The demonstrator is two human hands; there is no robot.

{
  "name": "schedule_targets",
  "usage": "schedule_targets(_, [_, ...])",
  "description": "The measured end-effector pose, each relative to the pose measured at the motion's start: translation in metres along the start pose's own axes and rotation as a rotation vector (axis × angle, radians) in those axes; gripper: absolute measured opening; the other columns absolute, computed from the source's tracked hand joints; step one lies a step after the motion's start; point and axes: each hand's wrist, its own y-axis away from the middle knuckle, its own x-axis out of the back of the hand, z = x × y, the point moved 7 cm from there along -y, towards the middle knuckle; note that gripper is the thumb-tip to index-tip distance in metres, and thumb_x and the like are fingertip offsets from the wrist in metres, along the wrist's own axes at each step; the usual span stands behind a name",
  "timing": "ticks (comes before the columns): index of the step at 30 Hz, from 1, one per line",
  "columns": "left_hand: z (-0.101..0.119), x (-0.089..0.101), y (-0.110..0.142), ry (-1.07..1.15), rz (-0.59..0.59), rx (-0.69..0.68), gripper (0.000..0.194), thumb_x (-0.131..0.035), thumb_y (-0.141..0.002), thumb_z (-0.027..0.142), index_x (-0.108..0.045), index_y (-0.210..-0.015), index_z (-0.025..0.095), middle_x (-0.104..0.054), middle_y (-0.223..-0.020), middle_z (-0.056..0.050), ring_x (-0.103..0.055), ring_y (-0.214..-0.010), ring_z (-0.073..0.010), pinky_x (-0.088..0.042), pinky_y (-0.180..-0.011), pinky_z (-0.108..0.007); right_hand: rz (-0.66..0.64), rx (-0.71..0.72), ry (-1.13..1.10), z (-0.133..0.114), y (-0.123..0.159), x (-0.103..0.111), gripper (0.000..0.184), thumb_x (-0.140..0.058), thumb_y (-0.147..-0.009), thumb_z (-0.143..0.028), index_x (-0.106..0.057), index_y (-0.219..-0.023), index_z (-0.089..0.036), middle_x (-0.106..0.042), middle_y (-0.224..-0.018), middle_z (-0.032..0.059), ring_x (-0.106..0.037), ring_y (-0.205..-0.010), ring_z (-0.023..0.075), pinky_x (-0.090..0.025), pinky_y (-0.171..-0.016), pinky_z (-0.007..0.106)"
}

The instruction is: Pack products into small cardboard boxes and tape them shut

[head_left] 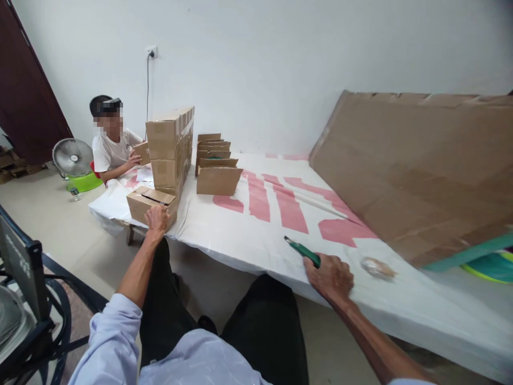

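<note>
Small cardboard box (138, 210), at the near left edge of a cloth-covered table (248, 246), just before the end of a stack of boxes (161, 140). Left hand (157, 220): fingers curled in at the box's near right part, touching it; whether it grips cannot be told. Right hand (331, 275): closed around a green-handled cutter (302, 251), tip toward the upper left, held low over the white cloth. Beyond the small box: the stack, several boxes high, partly screening a co-worker (114, 152) who holds a cardboard piece (142, 153). Right of the stack: a row of upright cardboard flaps (218, 182). Near the right hand: a small clear-wrapped item (378, 268), contents unclear. Far right: a large tilted cardboard panel (417, 171), covering much of that end. The small box: plain brown, its top face marked by a long dark slit.
</note>
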Motion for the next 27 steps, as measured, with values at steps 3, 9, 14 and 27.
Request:
schedule_targets(3, [0.04,-0.013,0.024,0.045,-0.014,-0.066,0.03,-0.057,-0.103,0.023,-0.085,-0.116,0.022,-0.078,-0.121,-0.021,-0.074,-0.116,-0.0375,-0.052,-0.1,-0.048,-0.021,-0.005,0.005,0.001,0.0,-0.002,0.044,-0.053,-0.1,-0.036,-0.077,-0.123,-0.007,-0.074,-0.118,0.0244,-0.065,-0.109,0.039,-0.052,-0.093,0.049])
schedule_targets(9, [0.124,-0.05,0.071,0.178,-0.088,-0.187,0.028,-0.058,-0.097,0.016,-0.084,-0.108,0.017,-0.078,-0.114,-0.026,-0.074,-0.113,-0.0406,-0.051,-0.097,-0.051,-0.006,-0.025,-0.016,0.003,0.001,-0.003,0.048,-0.05,-0.1,-0.037,-0.076,-0.126,-0.006,-0.072,-0.121,0.0244,-0.062,-0.11,0.0382,-0.049,-0.094,0.048])
schedule_targets(14, [0.181,-0.077,0.12,0.321,-0.157,-0.346,0.022,-0.062,-0.094,0.014,-0.083,-0.095,0.023,-0.078,-0.102,-0.023,-0.076,-0.103,-0.038,-0.053,-0.091,-0.05,0.022,-0.027,-0.055,0.005,0.001,-0.001,0.045,-0.052,-0.098,-0.035,-0.077,-0.123,-0.009,-0.072,-0.117,0.0229,-0.059,-0.106,0.0358,-0.048,-0.091,0.047])
schedule_targets(27, [0.063,-0.04,0.003,0.795,-0.004,-0.176,0.064,-0.077,-0.087,0.028,-0.059,-0.147,0.012,-0.071,-0.134,-0.018,-0.069,-0.125,-0.0326,-0.054,-0.112,-0.045,0.032,-0.025,-0.098,0.004,-0.004,-0.002,0.042,-0.052,-0.098,-0.035,-0.075,-0.122,-0.01,-0.07,-0.117,0.0197,-0.055,-0.105,0.0318,-0.043,-0.092,0.042])
